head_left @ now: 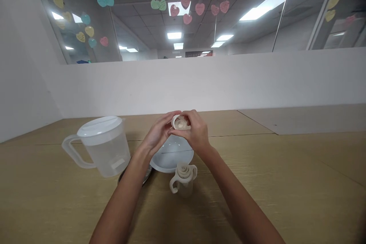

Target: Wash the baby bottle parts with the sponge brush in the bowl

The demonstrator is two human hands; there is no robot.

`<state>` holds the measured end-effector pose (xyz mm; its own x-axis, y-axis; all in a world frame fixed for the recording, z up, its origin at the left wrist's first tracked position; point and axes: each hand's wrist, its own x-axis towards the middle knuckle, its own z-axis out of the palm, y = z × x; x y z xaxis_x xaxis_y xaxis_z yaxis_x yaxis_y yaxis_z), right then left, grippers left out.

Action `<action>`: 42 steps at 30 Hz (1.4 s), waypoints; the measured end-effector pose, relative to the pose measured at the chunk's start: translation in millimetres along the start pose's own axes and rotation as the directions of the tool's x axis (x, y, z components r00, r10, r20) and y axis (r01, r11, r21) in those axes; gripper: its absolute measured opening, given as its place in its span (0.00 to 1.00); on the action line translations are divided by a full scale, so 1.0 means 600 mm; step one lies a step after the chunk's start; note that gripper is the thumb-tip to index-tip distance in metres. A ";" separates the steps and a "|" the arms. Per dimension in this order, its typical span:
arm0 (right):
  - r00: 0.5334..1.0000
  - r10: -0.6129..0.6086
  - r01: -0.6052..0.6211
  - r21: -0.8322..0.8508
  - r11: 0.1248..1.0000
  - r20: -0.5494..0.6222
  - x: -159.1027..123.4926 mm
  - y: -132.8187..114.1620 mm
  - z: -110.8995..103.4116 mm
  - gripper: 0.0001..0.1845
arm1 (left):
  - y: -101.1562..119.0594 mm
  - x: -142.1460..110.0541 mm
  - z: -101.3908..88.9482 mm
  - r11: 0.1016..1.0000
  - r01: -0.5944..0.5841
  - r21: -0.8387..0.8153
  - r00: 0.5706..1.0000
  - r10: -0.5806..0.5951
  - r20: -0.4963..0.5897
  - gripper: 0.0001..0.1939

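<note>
- Your left hand (156,135) and right hand (199,132) are gripping a cap (180,123), apart from the bottle (185,188).
- The bottle is standing near the bowl (171,158), its ringed top showing.

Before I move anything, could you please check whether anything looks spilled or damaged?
Nothing stands out: the pitcher and handled bottle stand upright, and no spill shows. The dark round item, partly behind the left forearm, can't be judged.

Pretty evenly lit, bright ceiling lights (265,7) glaring through the glass (246,34), soft shadows near, edges kinda stretched, fine detail mushy.
</note>
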<state>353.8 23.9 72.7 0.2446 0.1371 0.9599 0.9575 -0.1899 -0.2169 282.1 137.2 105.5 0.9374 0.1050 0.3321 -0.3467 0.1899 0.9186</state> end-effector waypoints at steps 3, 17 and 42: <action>0.998 -0.034 0.029 -0.078 0.997 -0.059 0.000 0.006 -0.001 0.16 | -0.010 0.000 0.010 0.997 -0.020 0.071 1.000 0.019 0.009 0.21; 0.854 0.433 -0.518 0.551 0.654 0.288 0.015 0.003 -0.009 0.18 | -0.017 0.008 -0.002 0.986 -0.078 0.145 0.995 0.086 -0.045 0.25; 0.948 0.307 -0.319 0.236 0.918 0.088 0.007 -0.016 -0.001 0.07 | -0.030 0.005 -0.004 0.422 -0.324 0.847 0.823 0.566 0.032 0.05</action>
<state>345.8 25.9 79.0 0.5387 0.1572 0.8277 0.8371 0.0111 -0.5470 290.8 136.4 89.5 0.5766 0.1624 0.8007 -0.4218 -0.7802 0.4620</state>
